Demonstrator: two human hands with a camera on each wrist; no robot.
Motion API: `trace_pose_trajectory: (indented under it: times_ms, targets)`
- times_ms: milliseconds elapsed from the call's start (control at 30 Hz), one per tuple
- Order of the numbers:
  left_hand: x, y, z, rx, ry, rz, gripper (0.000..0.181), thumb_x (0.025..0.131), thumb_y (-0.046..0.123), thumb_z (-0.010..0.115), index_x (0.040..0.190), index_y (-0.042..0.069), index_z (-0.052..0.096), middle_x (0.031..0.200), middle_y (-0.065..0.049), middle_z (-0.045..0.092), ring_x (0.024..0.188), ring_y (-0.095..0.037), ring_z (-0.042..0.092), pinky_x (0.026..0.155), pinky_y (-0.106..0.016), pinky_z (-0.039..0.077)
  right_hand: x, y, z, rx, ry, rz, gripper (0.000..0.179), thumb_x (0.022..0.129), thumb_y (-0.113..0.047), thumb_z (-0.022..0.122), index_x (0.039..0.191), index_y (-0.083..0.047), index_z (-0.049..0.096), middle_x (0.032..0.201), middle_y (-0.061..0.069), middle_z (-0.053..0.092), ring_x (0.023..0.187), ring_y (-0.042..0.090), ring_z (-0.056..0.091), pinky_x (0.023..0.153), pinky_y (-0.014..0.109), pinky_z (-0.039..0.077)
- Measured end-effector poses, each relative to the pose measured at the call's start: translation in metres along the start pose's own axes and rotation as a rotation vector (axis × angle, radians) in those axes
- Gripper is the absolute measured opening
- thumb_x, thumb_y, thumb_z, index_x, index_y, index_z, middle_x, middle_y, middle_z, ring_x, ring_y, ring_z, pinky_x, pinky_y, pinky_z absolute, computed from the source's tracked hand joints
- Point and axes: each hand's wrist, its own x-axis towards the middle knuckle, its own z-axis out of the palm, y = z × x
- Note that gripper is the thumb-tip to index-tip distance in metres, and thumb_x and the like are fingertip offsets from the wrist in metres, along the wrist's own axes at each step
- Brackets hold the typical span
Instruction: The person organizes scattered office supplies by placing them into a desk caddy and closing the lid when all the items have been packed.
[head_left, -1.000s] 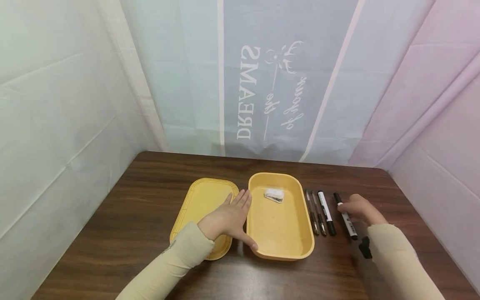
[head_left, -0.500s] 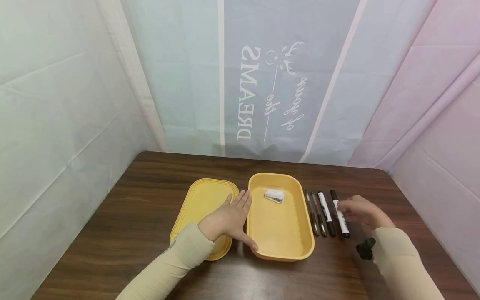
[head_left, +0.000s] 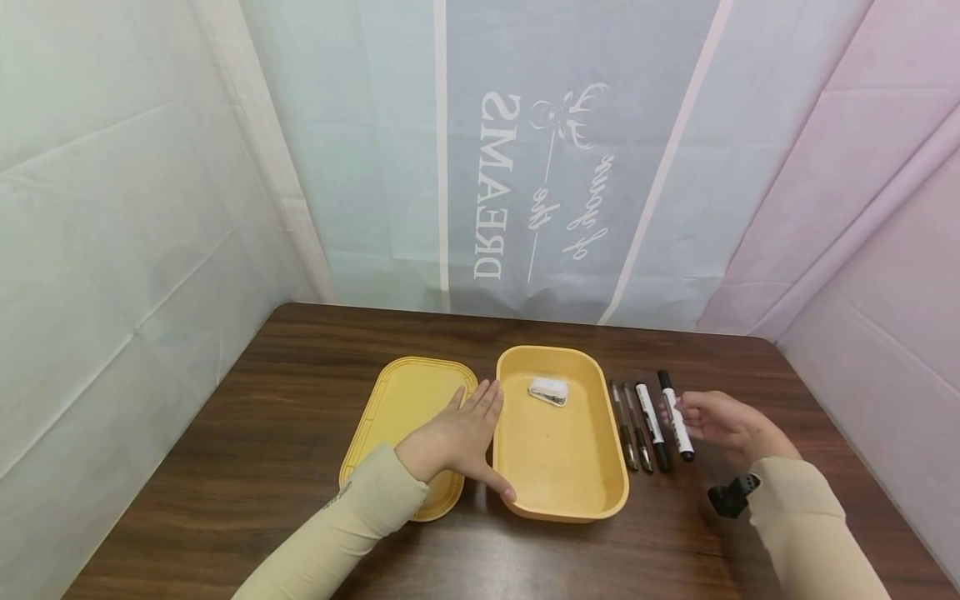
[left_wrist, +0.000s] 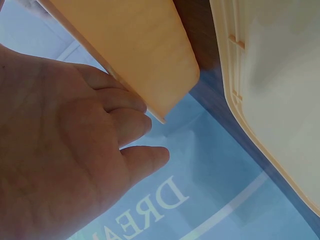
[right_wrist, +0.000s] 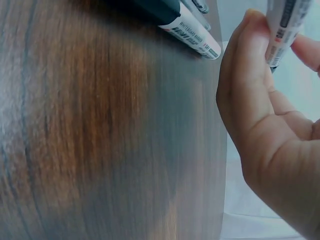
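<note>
My right hand (head_left: 723,419) pinches a whiteboard marker (head_left: 677,421), white with black ends, between thumb and fingers above the table's right side. In the right wrist view the held marker (right_wrist: 285,25) runs off the top edge. A second whiteboard marker (head_left: 653,427) lies to its left, beside two clear pens (head_left: 633,427). My left hand (head_left: 459,433) has its fingers spread along the left rim of a yellow box (head_left: 561,467), the thumb at the near corner. Inside the box, toward its far end, sits a small white stapler (head_left: 549,390).
Left of the box lies a flat yellow lid (head_left: 405,392), partly under my left forearm in the head view. The dark wooden table (head_left: 247,467) meets a printed curtain (head_left: 390,167) at its far edge.
My right hand has raised the marker off the table and shifted it a little left toward the second marker. The left hand stays in place at the box.
</note>
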Motion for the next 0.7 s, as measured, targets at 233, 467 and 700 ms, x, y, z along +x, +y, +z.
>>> trace_pose_trajectory:
  times_ms: [233,467,700]
  targets:
    - [0.001,0.000,0.002,0.021,0.010,-0.001,0.133,0.061,0.082,0.063,0.152,-0.001,0.011,0.158,-0.016,0.004,0.145,-0.026,0.003,0.115,-0.047,0.008,0.002,-0.006,0.004,0.064,0.001,-0.018,0.039,0.098,-0.001,0.031,0.097,-0.007,0.069,0.100,0.002,0.070,0.093,0.011,0.066,0.082,0.025,0.052]
    - [0.001,0.001,0.003,0.009,0.009,-0.001,0.133,0.061,0.081,0.064,0.152,-0.001,0.010,0.158,-0.016,0.003,0.145,-0.026,0.002,0.115,-0.046,0.007,0.005,-0.014,0.009,0.106,-0.031,-0.045,0.039,0.099,0.001,0.029,0.098,-0.004,0.068,0.101,0.005,0.070,0.094,0.013,0.066,0.083,0.026,0.052]
    - [0.001,0.000,0.004,0.017,0.017,0.010,0.132,0.062,0.081,0.063,0.151,-0.002,0.012,0.158,-0.017,0.003,0.145,-0.027,0.003,0.115,-0.048,0.007,0.009,-0.022,0.015,0.090,-0.040,-0.065,0.039,0.098,0.002,0.030,0.099,-0.003,0.069,0.101,0.005,0.069,0.095,0.013,0.065,0.084,0.026,0.052]
